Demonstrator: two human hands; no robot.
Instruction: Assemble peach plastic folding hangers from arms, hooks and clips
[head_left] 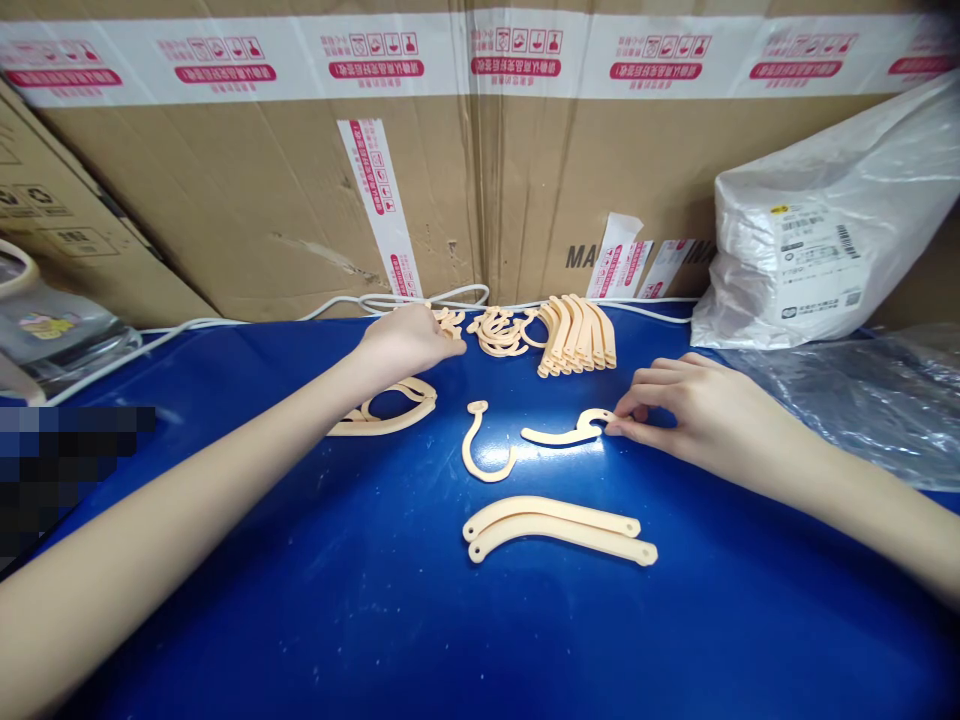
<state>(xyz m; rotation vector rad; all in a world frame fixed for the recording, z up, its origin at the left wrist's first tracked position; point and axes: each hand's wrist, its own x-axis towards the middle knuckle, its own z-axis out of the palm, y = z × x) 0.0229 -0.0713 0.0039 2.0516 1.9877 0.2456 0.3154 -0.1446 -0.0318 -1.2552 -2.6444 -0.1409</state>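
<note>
My left hand (412,340) reaches to the back of the blue table, fingers curled down at a pile of small cream plastic pieces (451,320); what it grips is hidden. Between thumb and fingers, my right hand (679,408) pinches the end of a cream curved hanger piece with a small hook (559,436). Left of that piece lies a loose cream hanger hook (469,455). Nearer me, two curved hanger arms (559,515) rest side by side. Partly behind my left forearm are cream hanger parts (390,425) grouped in an oval shape.
At the back sit a heap of cream hooks (499,335) and a row of hanger arms (577,335). Cardboard boxes (277,190) stand behind a white cable (300,318). A white plastic parcel (795,240) is at right, a clear jug (52,330) at left.
</note>
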